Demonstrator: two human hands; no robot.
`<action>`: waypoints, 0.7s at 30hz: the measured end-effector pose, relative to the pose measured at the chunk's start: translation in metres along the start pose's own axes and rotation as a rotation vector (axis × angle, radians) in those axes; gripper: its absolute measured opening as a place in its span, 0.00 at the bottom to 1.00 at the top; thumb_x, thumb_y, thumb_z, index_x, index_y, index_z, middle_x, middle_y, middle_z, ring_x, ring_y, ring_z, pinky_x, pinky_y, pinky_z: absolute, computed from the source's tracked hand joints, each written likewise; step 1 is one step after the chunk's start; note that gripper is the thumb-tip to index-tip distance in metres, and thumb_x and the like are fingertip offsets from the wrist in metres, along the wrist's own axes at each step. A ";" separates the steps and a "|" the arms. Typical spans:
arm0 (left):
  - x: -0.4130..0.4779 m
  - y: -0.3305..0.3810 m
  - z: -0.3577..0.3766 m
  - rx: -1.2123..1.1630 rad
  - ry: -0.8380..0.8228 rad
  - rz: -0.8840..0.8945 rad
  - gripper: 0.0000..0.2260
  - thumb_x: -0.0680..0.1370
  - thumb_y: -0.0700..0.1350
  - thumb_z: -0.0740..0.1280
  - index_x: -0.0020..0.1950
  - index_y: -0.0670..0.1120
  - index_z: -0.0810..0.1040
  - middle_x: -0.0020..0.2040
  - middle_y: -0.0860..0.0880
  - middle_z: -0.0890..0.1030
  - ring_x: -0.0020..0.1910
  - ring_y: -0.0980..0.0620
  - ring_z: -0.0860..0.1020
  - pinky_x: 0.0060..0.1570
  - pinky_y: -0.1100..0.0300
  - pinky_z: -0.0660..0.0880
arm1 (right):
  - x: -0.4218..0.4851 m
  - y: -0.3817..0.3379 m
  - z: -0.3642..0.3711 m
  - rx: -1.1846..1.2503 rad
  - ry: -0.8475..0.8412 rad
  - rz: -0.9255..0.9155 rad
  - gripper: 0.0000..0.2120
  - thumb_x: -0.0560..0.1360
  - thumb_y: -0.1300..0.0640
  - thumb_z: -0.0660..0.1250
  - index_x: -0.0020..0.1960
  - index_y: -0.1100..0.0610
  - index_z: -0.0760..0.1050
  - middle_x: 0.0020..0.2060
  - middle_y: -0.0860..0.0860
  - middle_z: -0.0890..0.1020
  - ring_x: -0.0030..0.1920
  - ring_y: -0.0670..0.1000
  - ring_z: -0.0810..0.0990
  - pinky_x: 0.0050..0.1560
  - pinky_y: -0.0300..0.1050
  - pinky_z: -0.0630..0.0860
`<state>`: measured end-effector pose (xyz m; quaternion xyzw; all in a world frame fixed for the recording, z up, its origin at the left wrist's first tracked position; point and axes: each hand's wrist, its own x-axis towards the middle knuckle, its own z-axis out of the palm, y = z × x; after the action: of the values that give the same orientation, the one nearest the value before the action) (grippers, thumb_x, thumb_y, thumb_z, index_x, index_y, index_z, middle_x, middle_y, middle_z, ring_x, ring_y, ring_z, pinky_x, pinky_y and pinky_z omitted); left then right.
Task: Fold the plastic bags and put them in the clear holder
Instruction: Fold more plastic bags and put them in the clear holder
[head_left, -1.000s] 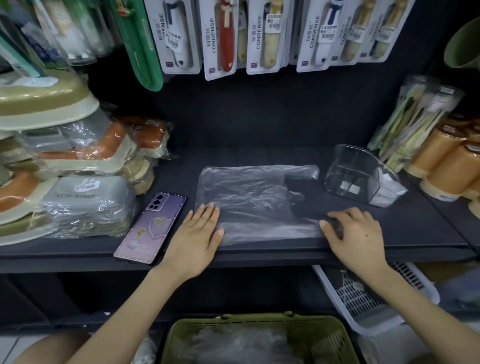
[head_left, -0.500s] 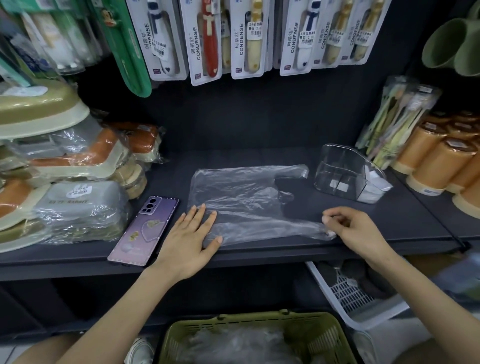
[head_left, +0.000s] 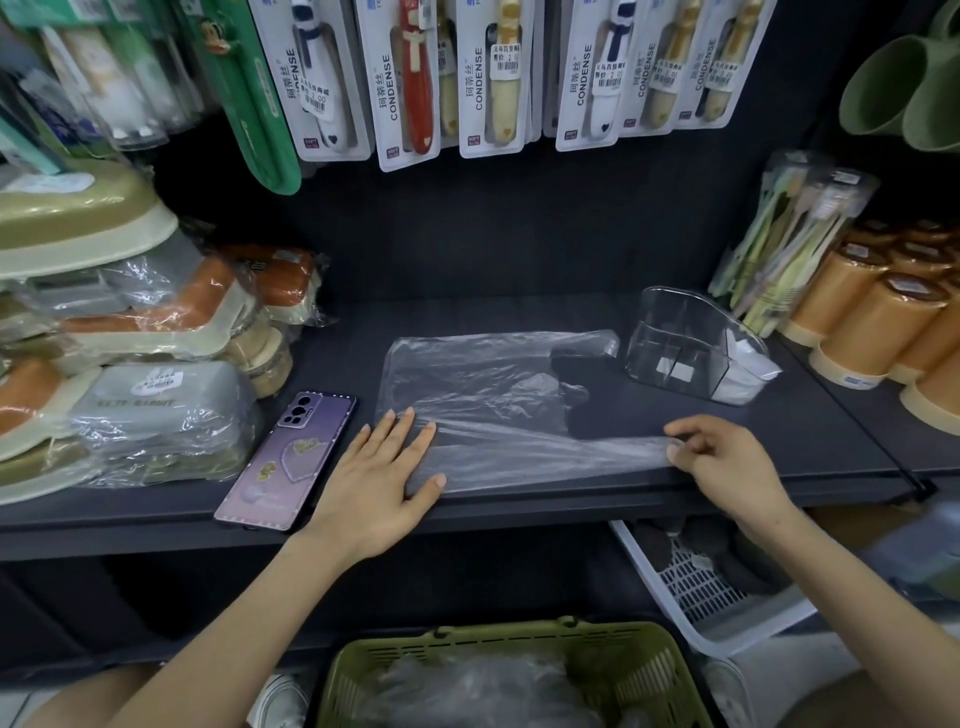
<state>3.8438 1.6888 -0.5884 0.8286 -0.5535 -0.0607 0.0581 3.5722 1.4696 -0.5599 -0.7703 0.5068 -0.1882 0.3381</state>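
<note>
A clear plastic bag (head_left: 478, 384) lies spread flat on the dark shelf (head_left: 779, 447), its handles pointing right. My left hand (head_left: 379, 478) presses flat on the bag's near-left corner, fingers straight. My right hand (head_left: 727, 462) pinches the tip of the bag's near handle at the shelf's front edge and holds it stretched to the right. The clear holder (head_left: 685, 343) stands at the back right of the shelf, just beyond the bag's far handle, with folded white plastic in its right compartment.
A purple phone (head_left: 288, 457) lies left of my left hand. Wrapped trays (head_left: 130, 374) are stacked at the left, orange cups (head_left: 883, 322) at the right. Below the shelf sit a green basket (head_left: 670, 670) with more clear bags and a white basket (head_left: 696, 587).
My right hand went from lying flat on the near handle to pinching its tip and has drawn it out to the right. My left hand stays pressed on the bag's corner.
</note>
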 end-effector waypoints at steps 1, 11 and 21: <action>0.000 0.000 0.000 0.000 -0.003 0.004 0.46 0.60 0.75 0.21 0.74 0.57 0.37 0.77 0.53 0.40 0.73 0.59 0.35 0.73 0.60 0.34 | 0.000 0.001 -0.001 -0.018 -0.021 0.008 0.08 0.75 0.62 0.68 0.49 0.49 0.78 0.32 0.49 0.76 0.42 0.54 0.78 0.48 0.50 0.73; 0.011 -0.003 -0.028 -0.423 0.095 -0.064 0.37 0.68 0.69 0.52 0.75 0.54 0.63 0.77 0.55 0.52 0.78 0.52 0.47 0.74 0.59 0.41 | -0.013 -0.065 0.005 0.179 0.289 -0.198 0.11 0.77 0.55 0.63 0.56 0.55 0.81 0.53 0.50 0.82 0.57 0.51 0.78 0.60 0.42 0.68; 0.035 0.016 0.005 0.008 -0.011 -0.070 0.40 0.72 0.67 0.31 0.79 0.47 0.43 0.79 0.49 0.43 0.78 0.52 0.41 0.73 0.58 0.36 | -0.018 -0.030 0.073 -0.580 -0.392 -0.740 0.34 0.74 0.34 0.26 0.76 0.44 0.45 0.75 0.41 0.45 0.76 0.41 0.40 0.75 0.43 0.33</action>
<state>3.8416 1.6501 -0.5917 0.8473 -0.5248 -0.0651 0.0495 3.6298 1.5180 -0.5889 -0.9813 0.1583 0.0011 0.1096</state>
